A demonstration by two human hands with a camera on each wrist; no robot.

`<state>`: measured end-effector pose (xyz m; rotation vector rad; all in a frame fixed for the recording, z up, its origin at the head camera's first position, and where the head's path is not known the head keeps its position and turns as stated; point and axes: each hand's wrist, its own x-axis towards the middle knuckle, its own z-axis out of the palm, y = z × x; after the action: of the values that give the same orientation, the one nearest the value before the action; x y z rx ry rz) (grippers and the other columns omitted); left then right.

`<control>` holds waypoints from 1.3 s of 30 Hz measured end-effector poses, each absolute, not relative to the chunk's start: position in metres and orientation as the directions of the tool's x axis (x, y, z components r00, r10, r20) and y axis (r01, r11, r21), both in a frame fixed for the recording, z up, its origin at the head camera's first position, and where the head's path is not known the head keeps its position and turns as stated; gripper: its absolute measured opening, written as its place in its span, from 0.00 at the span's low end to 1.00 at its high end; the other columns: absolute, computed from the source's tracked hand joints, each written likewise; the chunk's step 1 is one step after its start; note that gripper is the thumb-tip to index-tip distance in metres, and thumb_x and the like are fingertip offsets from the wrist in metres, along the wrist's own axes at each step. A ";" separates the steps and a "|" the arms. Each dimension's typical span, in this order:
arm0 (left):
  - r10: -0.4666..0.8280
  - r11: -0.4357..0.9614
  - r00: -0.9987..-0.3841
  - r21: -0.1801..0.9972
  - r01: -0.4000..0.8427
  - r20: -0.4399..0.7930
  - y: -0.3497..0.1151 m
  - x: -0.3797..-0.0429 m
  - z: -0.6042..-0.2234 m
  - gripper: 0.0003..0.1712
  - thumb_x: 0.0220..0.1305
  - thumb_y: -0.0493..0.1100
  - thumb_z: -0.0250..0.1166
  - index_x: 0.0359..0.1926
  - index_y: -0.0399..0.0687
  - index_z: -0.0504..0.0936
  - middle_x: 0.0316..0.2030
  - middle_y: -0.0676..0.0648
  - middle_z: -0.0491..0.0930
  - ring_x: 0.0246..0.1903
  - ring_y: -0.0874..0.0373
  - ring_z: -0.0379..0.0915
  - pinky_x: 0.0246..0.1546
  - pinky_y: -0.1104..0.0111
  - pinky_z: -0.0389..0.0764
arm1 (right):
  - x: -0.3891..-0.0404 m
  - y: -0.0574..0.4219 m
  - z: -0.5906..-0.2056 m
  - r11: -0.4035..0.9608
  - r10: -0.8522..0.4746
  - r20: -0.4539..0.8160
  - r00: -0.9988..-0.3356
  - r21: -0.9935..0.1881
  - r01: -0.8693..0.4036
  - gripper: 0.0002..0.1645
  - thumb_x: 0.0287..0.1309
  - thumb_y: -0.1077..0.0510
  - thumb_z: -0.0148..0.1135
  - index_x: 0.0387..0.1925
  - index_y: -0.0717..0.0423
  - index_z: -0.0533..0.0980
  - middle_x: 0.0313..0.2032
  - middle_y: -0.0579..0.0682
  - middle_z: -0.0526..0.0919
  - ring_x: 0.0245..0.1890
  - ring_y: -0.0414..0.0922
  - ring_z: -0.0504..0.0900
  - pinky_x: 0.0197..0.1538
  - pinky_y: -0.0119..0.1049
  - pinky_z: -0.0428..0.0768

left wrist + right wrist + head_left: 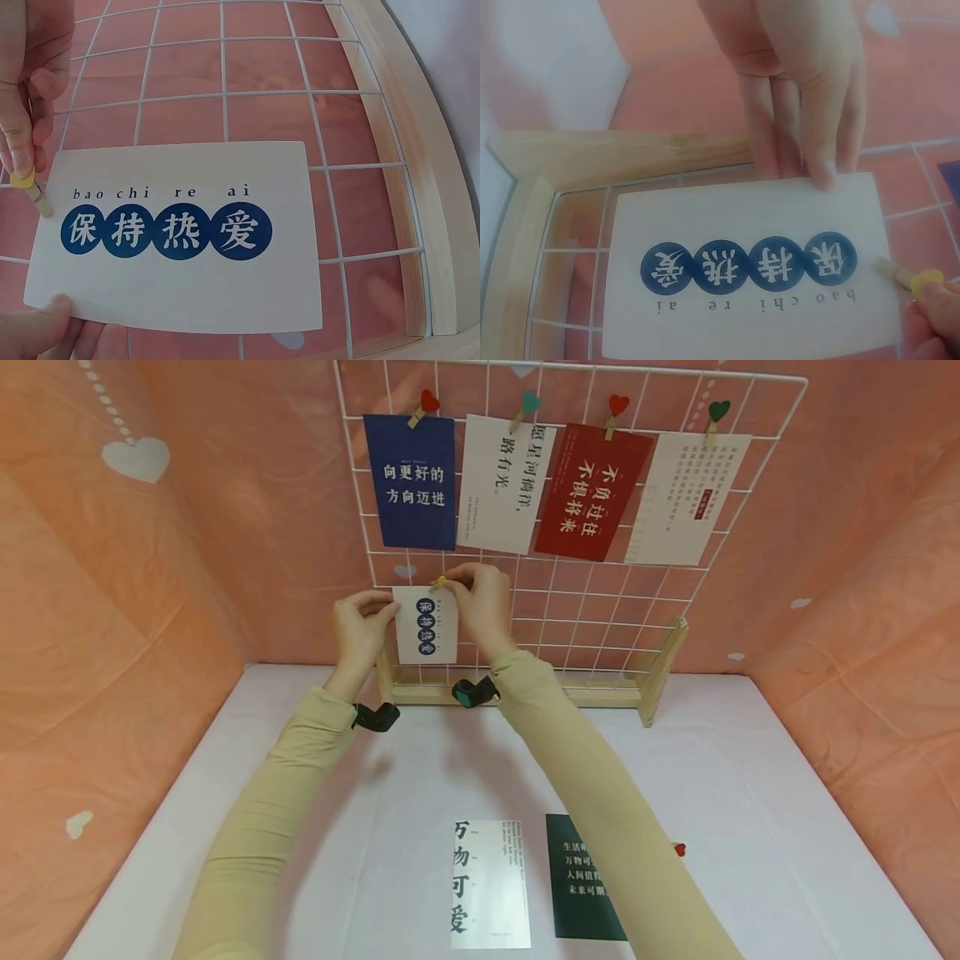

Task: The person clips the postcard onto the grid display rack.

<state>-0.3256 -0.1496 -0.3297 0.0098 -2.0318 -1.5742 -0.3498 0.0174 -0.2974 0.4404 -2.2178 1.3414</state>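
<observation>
A white card (427, 625) printed with dark blue circles stands upright against the lower left of a white wire grid (576, 610). Along its left edge, my left hand (360, 625) pinches it between thumb and fingers. My right hand (483, 603) pinches a small wooden clothespin (438, 582) with a yellow top at the card's upper edge. Both wrist views show the clothespin (37, 196) with its tip over the card's border (877, 225). Whether it also grips a grid wire, I cannot tell.
Above hang a blue card (417, 527), a white card (487, 518), a red card (562, 527) and a cream card (667, 527), each clipped by a heart clothespin. A wooden stand (517, 695) supports the grid. On the table lie a pale card (495, 885) and a dark green card (581, 914).
</observation>
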 end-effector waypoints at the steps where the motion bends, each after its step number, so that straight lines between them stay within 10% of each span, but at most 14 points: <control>1: -0.337 0.312 -0.840 0.892 0.327 0.426 -0.149 -0.326 -0.330 0.09 0.57 0.32 0.68 0.39 0.31 0.85 0.35 0.34 0.83 0.31 0.57 0.81 0.36 0.73 0.82 | -0.349 0.017 -0.297 0.465 -0.018 0.572 -0.820 -0.721 -0.513 0.05 0.58 0.64 0.65 0.34 0.61 0.85 0.31 0.51 0.85 0.26 0.39 0.79 0.29 0.26 0.74; 39: -0.334 0.440 -0.837 0.857 0.268 0.433 -0.143 -0.319 -0.328 0.11 0.62 0.29 0.63 0.45 0.32 0.84 0.40 0.36 0.83 0.40 0.49 0.81 0.43 0.66 0.82 | -0.349 0.008 -0.288 0.567 -0.096 0.543 -0.834 -0.659 -0.494 0.06 0.60 0.63 0.64 0.37 0.60 0.85 0.36 0.51 0.86 0.34 0.41 0.82 0.38 0.26 0.78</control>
<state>-0.3194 -0.1430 -0.3277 0.0551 -2.1383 -1.4144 -0.3493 0.0082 -0.2876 0.4748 -2.3516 1.1880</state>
